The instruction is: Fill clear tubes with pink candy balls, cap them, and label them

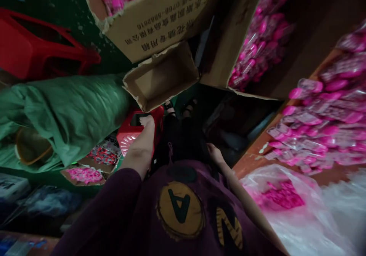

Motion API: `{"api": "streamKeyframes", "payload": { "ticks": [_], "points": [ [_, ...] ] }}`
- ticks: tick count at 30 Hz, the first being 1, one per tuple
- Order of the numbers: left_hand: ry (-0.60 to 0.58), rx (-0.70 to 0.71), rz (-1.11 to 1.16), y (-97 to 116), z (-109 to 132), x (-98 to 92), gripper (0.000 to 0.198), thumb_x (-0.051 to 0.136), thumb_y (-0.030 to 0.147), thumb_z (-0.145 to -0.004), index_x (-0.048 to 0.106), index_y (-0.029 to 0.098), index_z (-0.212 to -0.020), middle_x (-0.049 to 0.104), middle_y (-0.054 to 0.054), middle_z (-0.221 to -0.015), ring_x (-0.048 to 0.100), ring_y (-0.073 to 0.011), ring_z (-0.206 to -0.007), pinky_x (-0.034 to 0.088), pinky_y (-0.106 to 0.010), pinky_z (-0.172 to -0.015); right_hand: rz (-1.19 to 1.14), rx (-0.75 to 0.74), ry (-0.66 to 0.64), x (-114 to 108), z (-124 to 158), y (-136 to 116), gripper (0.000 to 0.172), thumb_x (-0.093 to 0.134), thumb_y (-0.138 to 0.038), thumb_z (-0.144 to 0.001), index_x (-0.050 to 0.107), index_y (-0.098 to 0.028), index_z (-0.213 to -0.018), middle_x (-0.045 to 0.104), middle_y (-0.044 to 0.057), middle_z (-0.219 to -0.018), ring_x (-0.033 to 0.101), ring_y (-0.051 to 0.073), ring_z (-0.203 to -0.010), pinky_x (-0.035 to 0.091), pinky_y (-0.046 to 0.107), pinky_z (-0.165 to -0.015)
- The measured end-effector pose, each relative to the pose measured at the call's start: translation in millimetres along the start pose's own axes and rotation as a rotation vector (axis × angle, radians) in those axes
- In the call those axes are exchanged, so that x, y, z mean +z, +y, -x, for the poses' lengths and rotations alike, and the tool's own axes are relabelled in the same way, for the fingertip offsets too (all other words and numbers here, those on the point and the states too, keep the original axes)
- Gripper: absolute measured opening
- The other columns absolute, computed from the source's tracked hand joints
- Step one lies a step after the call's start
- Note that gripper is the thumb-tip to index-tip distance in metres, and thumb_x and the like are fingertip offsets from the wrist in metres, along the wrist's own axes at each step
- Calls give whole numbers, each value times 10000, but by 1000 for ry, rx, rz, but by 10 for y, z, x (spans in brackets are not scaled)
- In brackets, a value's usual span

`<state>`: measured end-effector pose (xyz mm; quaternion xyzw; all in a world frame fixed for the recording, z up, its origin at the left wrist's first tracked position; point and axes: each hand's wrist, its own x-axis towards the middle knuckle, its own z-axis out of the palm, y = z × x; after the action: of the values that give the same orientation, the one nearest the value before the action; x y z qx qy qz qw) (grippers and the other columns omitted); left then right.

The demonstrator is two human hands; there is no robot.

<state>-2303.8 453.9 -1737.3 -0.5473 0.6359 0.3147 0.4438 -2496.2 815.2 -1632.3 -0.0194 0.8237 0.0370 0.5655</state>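
My left hand (pixel 146 121) reaches down to a red plastic stool (pixel 127 139), with its fingers at the opening in the stool and curled over the edge. The grip is small and dim in the picture. Beside my dark trousers hangs my right hand (pixel 215 153), near my thigh; its fingers are mostly hidden in shadow. Just beyond the stool sits a shallow cardboard box (pixel 168 74) with torn edges and nothing visible inside it.
Large cartons (pixel 160 23) of pink wrapped pieces stand ahead. A wooden table (pixel 254 149) at right bears many pink packets (pixel 323 122) and a clear plastic bag (pixel 314 225). To the left are a green sack (pixel 80 107) and another red stool (pixel 17 46).
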Motion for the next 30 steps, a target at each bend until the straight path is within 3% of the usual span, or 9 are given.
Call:
{"api": "streamKeyframes", "payload": {
  "ticks": [2,6,12,14,17,21,24,27,30],
  "points": [
    [-93,14,-55,-48,-82,282,408,669,270,-1039,594,84,-1394,598,-178,-1422,650,-251,-1212,539,-492,-1056,13,14,-1,-11,-3,73,389,532,-247,-995,727,-114,-1304,744,199,-1344,700,290,-1300,502,382,-1157],
    [-239,26,-165,-215,-338,684,435,659,359,-1044,603,132,-1410,589,-167,-1456,623,-276,-1287,515,-536,-1116,2,82,35,-111,43,248,353,537,-193,-965,737,-112,-1244,715,213,-1386,653,315,-1366,423,433,-1239],
    [-336,32,-176,-712,-752,880,604,556,562,-1061,570,120,-1473,506,-197,-1589,458,-331,-1500,331,-614,-1252,-105,134,80,-359,19,91,254,561,-186,-929,755,-140,-1086,771,190,-1218,708,335,-1245,471,488,-1187],
    [-353,35,-151,-798,-852,939,629,512,609,-1060,596,129,-1458,520,-189,-1591,434,-334,-1527,294,-609,-1276,-166,110,91,-388,-209,-179,220,581,-219,-933,754,-159,-1056,781,166,-1134,717,333,-1187,466,518,-1184],
    [-359,55,-118,-843,-968,1066,662,447,629,-1065,633,105,-1424,584,-202,-1534,471,-330,-1507,271,-565,-1290,-314,44,61,-286,-851,-821,206,660,-298,-930,733,-191,-1089,774,116,-1085,725,289,-1121,475,498,-1184],
    [-368,109,-68,-894,-1068,1235,630,429,607,-1049,711,125,-1338,675,-224,-1420,573,-355,-1412,332,-487,-1247,-609,37,-66,93,-1877,-1904,338,643,-489,-974,640,-232,-1194,766,86,-1153,760,224,-1040,611,444,-1015],
    [-370,144,-30,-926,-1049,1305,613,438,623,-1029,787,130,-1136,740,-249,-1263,659,-378,-1291,450,-460,-1128,-805,64,-129,366,-2388,-2547,380,537,-578,-1022,605,-240,-1180,773,70,-1095,762,206,-1041,653,415,-919],
    [-359,195,15,-890,-945,1322,623,441,605,-1034,789,119,-861,766,-265,-1053,720,-401,-1153,510,-479,-1024,-921,88,-122,497,-2615,-2881,263,579,-465,-1014,612,-235,-1140,772,38,-971,751,201,-982,659,405,-883],
    [-340,237,75,-765,-791,1303,561,504,547,-1034,756,147,-733,763,-243,-957,739,-400,-1094,532,-506,-996,-975,124,-56,506,-2649,-2982,104,594,-234,-956,597,-249,-1059,748,-9,-895,731,173,-892,649,361,-847]
  ]
}}
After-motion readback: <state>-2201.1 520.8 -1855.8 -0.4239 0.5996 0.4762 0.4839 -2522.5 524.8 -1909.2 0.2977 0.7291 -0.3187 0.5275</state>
